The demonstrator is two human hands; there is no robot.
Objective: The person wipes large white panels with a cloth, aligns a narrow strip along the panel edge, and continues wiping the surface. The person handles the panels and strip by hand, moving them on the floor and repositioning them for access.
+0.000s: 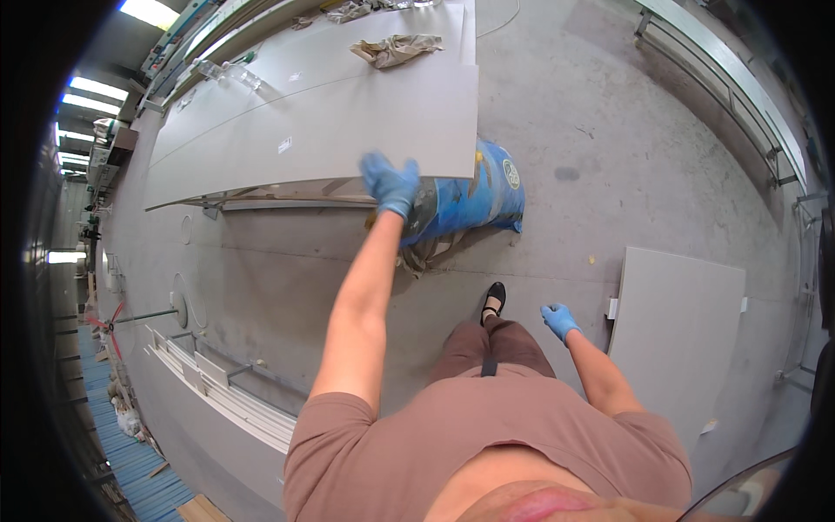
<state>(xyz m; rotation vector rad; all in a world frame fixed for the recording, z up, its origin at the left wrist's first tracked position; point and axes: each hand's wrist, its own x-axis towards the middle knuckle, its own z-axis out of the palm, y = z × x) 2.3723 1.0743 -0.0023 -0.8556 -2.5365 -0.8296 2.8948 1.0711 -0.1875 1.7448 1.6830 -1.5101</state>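
My left hand [390, 183], in a blue glove, reaches over the near edge of a large pale grey panel [348, 130]. Its fingers are spread and a little blurred; nothing shows in them. Whether it presses on the panel or hovers just above, I cannot tell. Below that edge, beside the hand, stands a big blue sack [496, 187] with a printed patch. My right hand [559, 320], gloved in blue too, hangs low at my right side with fingers curled in and no object visible. Close to it a second grey panel [683, 339] leans or lies, with small white pieces at its edges.
A crumpled brown cloth [396, 50] and clear plastic bottles [239, 74] lie on the large panel. Stacked white strips [226, 391] and another panel [187, 426] are at my lower left. A metal frame [731, 87] runs along the far right. My shoe [494, 300] stands on the concrete floor.
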